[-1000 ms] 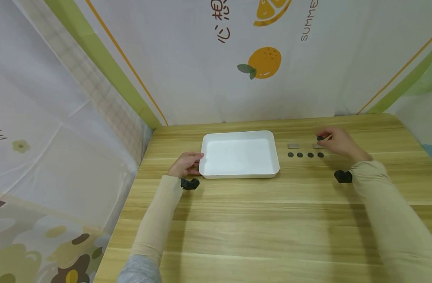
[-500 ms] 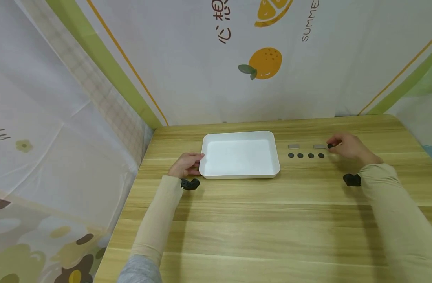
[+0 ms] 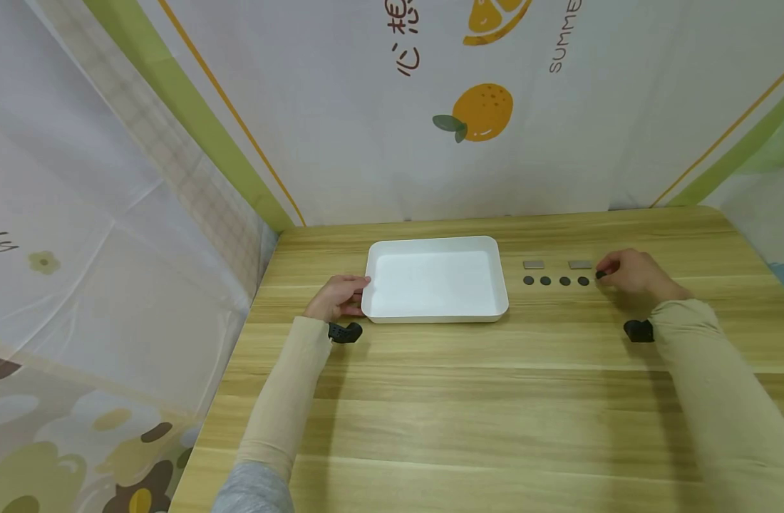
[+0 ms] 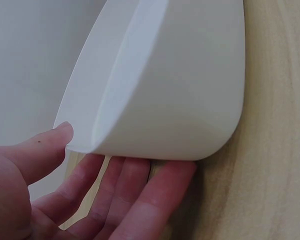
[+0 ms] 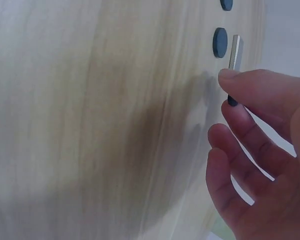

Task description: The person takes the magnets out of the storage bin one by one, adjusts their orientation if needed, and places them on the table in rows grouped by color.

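Note:
A shallow white tray (image 3: pixel 437 281) stands on the wooden table. My left hand (image 3: pixel 337 298) holds its left side, thumb at the rim and fingers against the outer wall, as the left wrist view shows. To the right of the tray, my right hand (image 3: pixel 642 276) pinches a small black disc (image 3: pixel 600 274) between thumb and index finger. In the right wrist view the thumb covers most of that disc (image 5: pixel 232 102). Several similar black discs (image 3: pixel 564 281) lie in a row just left of this hand. Behind them lie two flat grey rectangular pieces (image 3: pixel 580 264).
A printed white curtain (image 3: pixel 341 142) hangs behind the table's back edge, and another hangs at the left. Bare wood table top (image 3: pixel 469 406) stretches in front of the tray. Black wrist-worn devices (image 3: pixel 638 330) sit at both wrists.
My right hand has carried the black disc right from above the right-hand grey piece, then slightly nearer, to the right end of the disc row. The left hand and tray stay put.

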`<state>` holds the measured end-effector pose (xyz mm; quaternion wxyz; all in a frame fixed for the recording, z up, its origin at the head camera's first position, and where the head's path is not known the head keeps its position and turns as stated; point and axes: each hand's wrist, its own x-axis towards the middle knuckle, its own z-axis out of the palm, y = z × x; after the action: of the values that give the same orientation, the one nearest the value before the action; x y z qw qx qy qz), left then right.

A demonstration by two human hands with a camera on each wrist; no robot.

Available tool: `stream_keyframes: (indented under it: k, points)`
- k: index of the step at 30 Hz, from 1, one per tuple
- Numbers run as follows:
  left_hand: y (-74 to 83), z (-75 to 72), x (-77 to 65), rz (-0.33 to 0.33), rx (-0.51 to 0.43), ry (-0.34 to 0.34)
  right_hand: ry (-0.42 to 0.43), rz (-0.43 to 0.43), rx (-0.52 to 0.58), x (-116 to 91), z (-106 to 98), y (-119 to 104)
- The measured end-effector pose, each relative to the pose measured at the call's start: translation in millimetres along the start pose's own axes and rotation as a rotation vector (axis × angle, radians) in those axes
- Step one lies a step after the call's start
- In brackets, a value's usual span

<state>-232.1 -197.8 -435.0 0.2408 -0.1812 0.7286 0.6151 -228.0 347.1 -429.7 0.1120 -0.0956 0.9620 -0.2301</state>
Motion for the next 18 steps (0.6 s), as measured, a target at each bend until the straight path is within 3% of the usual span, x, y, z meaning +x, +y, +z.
stream_keyframes:
  k: [18]
  points:
    - [1.8,-0.2,-1.7,-0.006,0.007,-0.006,-0.003,-0.014,-0.051,2.3,2.7,-2.8]
